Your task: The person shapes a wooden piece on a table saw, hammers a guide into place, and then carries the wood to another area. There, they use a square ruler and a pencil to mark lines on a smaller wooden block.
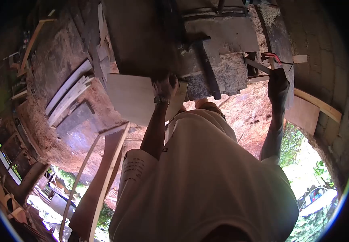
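Note:
My left hand [165, 86], with a watch on the wrist, is closed at the edge of a pale, thin wooden board [132, 97]. The board leans against the front of a dark workbench [239, 34]. At the right, my right hand [278, 84] is wrapped round the near end of a flat, straight, grey tool [257, 65]. Its far end points left over a dark opening in the bench; I cannot tell its exact kind. Between my hands lies a hammer [207, 70], its dark handle toward me.
Red-handled pliers [272, 57] lie just beyond my right hand. Boards [70, 90] and a grey plank [74, 117] rest on the sawdust-covered ground at left. A wooden frame [109, 177] stands near my left elbow. Timber [319, 105] leans along the right wall.

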A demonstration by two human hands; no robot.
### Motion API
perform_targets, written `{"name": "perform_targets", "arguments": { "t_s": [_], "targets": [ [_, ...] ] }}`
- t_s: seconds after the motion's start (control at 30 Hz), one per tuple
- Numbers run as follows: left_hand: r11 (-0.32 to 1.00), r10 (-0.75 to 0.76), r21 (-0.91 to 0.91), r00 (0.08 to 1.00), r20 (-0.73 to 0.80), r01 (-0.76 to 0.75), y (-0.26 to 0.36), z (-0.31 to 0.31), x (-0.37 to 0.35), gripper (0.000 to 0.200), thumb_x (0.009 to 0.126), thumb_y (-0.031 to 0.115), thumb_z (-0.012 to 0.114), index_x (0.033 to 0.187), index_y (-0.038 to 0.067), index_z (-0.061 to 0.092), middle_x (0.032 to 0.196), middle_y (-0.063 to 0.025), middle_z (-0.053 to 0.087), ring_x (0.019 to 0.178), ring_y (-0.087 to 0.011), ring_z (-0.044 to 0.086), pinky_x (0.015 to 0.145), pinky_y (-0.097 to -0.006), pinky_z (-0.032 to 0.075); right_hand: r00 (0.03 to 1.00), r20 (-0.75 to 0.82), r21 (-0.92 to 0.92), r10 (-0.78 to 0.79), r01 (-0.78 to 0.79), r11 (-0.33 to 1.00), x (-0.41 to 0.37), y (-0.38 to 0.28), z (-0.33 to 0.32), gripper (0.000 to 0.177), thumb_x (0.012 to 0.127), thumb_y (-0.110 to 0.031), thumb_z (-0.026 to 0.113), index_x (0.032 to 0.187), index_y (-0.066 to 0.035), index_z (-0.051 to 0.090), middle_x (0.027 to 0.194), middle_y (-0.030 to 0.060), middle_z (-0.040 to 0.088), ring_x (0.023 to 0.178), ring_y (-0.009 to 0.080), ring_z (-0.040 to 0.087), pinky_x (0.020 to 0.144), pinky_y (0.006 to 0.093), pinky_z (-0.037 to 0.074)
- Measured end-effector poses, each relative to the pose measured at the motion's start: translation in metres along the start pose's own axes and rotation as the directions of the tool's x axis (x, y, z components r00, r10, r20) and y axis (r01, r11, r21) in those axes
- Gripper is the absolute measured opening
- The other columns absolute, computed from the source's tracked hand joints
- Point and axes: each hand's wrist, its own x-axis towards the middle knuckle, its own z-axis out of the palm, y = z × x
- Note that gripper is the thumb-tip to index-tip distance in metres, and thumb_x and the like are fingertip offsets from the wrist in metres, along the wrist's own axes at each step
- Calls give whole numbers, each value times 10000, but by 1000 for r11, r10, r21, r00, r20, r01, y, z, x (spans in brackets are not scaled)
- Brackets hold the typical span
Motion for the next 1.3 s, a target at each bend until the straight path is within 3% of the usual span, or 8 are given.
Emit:
{"name": "perform_targets", "arguments": {
  "t_s": [0.13,0.2,0.33,0.67,0.77,0.87,1.0,1.3],
  "targets": [
    [997,-49,-53,999,8,50,-2,5,2,231,773,313,765,952,178,711,939,-97,718,945,-348,677,958,-520,482,924,43,0,-380,381,925,1,72,121,225,979,-248,651,1117,-71,633,1198,185,639,1129,418,617,872,510,520],
    [999,-15,-43,999,-28,14,-2,1,2,241,764,300,763,961,173,710,932,-98,714,942,-347,675,946,-523,483,979,-39,-267,-199,181,946,-5,10,132,396,952,-333,683,1251,-78,631,1366,185,560,1249,456,526,995,562,464],
    [996,8,-86,999,-45,-12,0,-5,2,251,764,244,750,995,158,701,936,-110,701,944,-357,667,952,-541,468,961,220,285,-166,100,953,-40,-40,214,454,959,-331,703,1253,4,612,1293,267,600,1217,448,554,985,524,489],
    [971,-78,210,982,-173,114,-94,-47,15,325,955,331,612,1169,98,685,1234,-185,627,1229,-411,527,1156,-623,284,924,83,-51,-373,378,924,-33,-110,246,296,964,-231,637,1110,0,523,800,206,640,748,431,671,643,490,561],
    [991,-23,123,964,-263,57,-99,-57,24,238,916,263,652,1042,69,708,1161,-153,657,1178,-379,530,1142,-583,320,712,658,269,245,-526,806,-23,-150,184,426,931,-292,698,1189,18,560,847,167,697,695,293,707,617,453,572],
    [992,-59,96,967,-249,85,-97,-54,22,227,911,239,637,1052,74,706,1165,-143,669,1205,-355,535,1150,-572,320,875,484,548,17,-318,774,-68,-183,179,476,922,-342,736,1184,11,551,777,108,689,617,199,689,509,369,543],
    [990,-100,77,974,-205,118,-113,-42,17,216,912,202,621,1063,66,695,1216,-162,642,1243,-363,516,1153,-580,313,549,833,523,-70,-738,427,-54,-289,177,334,959,-233,720,1152,-12,560,810,58,659,587,127,639,485,300,515],
    [988,-150,-23,932,-329,151,-111,-42,17,263,891,54,567,1153,26,565,1364,-230,498,1338,-439,425,1144,-614,302,403,913,406,-59,-887,219,-12,-286,264,171,947,-193,640,922,-54,544,696,56,568,444,144,533,389,327,445]
  ]
}}
